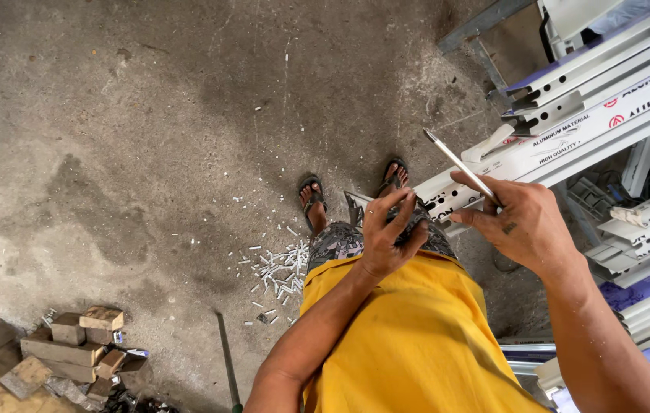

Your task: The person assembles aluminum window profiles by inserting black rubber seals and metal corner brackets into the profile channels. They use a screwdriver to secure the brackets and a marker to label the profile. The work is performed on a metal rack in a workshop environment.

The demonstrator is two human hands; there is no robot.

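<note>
I stand on a concrete floor in a yellow shirt and sandals. My right hand pinches a thin white pencil-like stick that points up and to the left. My left hand hovers in front of my waist with its fingers curled and apart, holding nothing that I can see. Both hands are close to the end of a long white aluminium profile that lies to my right, wrapped in printed film.
More white aluminium profiles are stacked at the upper right and along the right edge. Small white offcuts litter the floor by my feet. A pile of wooden blocks sits at the lower left, with a thin dark rod nearby.
</note>
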